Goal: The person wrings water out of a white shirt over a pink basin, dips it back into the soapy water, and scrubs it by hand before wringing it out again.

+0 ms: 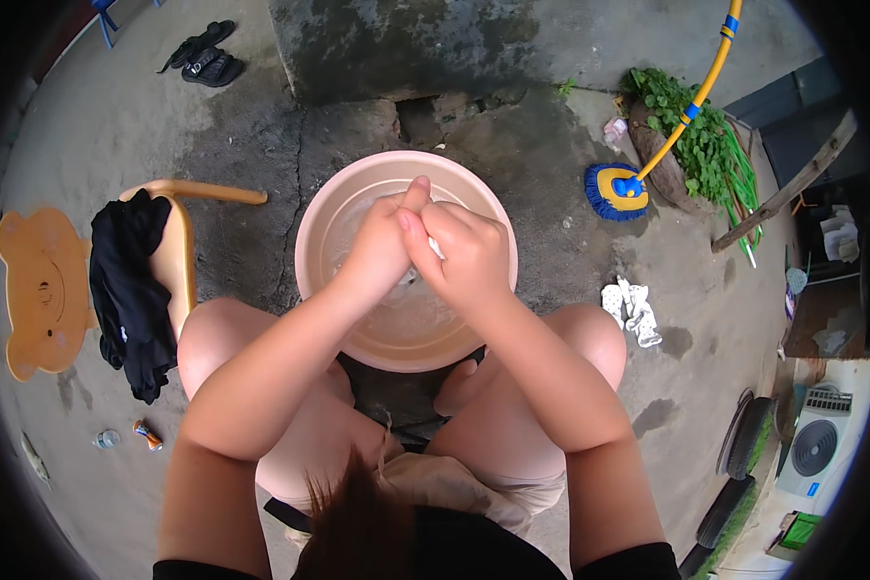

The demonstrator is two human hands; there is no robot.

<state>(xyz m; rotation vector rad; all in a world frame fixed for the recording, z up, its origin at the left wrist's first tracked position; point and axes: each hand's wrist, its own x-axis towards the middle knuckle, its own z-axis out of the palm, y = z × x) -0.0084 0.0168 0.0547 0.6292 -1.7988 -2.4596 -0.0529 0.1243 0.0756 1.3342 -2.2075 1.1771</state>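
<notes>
Over the pink basin (311,253) set on the concrete floor (251,145) between the knees, the left hand (382,246) and right hand (462,253) press together, fingers curled shut on a small white cloth (437,249), likely wet, soft, light and slippery, best gripped bunched. Farther out, the chair (179,253) with black clothing (130,290) crowds the left; the mop (617,191) lies right, beyond open floor.

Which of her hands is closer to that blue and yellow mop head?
Right. The right hand is over the basin on the mop head's side; the left hand is pressed against it, farther off.
</notes>
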